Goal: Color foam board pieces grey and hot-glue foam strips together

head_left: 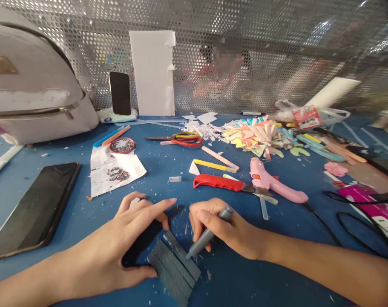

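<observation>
Small dark grey strips (173, 270) lie side by side on the blue table, forming a slatted panel; one strip sits slightly apart along the right edge. My left hand (134, 230) is spread open around the panel's upper left, its thumb at the left edge and a bent fingertip at the top end of the separate strip. A small whitish bit shows between its fingers, too hidden to name. In my right hand (222, 226) is a grey marker (202, 243), gripped like a pen, its tip touching the separate strip.
Ahead lie a red-handled knife (217, 182), a pink glue gun (277, 181), scissors (184, 138) and a heap of paper scraps (254, 134). Phones (37, 204), a backpack (37, 81) and glitter on paper (117, 172) are left. A perforated metal panel (260, 42) stands behind; a person is beyond.
</observation>
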Available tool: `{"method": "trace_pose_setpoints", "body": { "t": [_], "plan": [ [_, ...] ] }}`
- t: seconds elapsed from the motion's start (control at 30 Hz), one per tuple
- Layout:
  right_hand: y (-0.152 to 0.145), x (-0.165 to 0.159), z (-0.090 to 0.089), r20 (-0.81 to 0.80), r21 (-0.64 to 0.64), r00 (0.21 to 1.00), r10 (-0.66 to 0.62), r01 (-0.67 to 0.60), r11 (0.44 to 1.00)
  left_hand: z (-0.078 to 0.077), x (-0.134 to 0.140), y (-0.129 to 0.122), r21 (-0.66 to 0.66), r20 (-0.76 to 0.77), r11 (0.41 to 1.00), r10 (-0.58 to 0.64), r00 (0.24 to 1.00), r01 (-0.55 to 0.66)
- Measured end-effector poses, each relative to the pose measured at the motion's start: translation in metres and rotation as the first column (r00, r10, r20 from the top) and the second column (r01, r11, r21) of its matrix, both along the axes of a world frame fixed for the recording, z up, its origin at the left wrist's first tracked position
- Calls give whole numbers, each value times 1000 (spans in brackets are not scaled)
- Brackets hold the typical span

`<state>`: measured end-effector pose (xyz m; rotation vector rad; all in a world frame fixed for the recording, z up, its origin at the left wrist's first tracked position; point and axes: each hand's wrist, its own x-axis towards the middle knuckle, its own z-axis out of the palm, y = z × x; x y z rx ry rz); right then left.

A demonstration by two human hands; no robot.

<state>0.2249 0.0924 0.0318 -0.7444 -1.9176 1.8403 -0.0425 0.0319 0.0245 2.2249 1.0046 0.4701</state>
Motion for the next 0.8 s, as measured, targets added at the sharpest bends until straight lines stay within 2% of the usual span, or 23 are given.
{"method": "trace_pose_setpoints", "body": {
  "t": [0.33, 0.47, 0.7, 0.8],
  "plan": [
    [1, 1, 0, -18, 13, 1000, -20, 20, 1000, 1, 1, 1, 12, -2, 1000, -15, 1000, 15],
    [2, 1, -1, -3, -38, 1000, 12, -12, 999, 2, 0, 1, -4, -5, 1000, -15, 1000, 15],
    [1, 2, 1, 24, 30, 998, -53, 52, 998, -1, -1, 2, -22, 18, 999, -37, 999, 37],
    [1, 1, 2, 25, -6, 1000, -13, 13, 1000, -1, -1, 1, -29, 20, 999, -40, 999, 40]
  ]
}}
